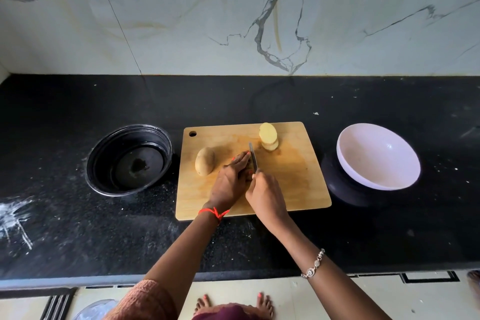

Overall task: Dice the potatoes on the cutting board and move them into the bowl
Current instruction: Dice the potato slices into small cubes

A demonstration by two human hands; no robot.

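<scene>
A wooden cutting board (293,179) lies on the black counter. A whole brown potato (205,161) rests on its left part. Several pale potato slices (268,136) lean stacked near its far edge. My left hand (232,180) lies over a potato piece at the board's middle, fingers stretched forward; the piece is almost fully hidden. My right hand (265,193) grips the handle of a knife (252,157), whose blade points away from me right beside my left fingers. A white bowl (378,156) sits tilted to the right of the board.
A black round container (130,158) stands left of the board, with a dark residue inside. The white bowl leans on a dark round base (340,189). A marble wall rises behind the counter. White powdery smears mark the counter at far left (15,213).
</scene>
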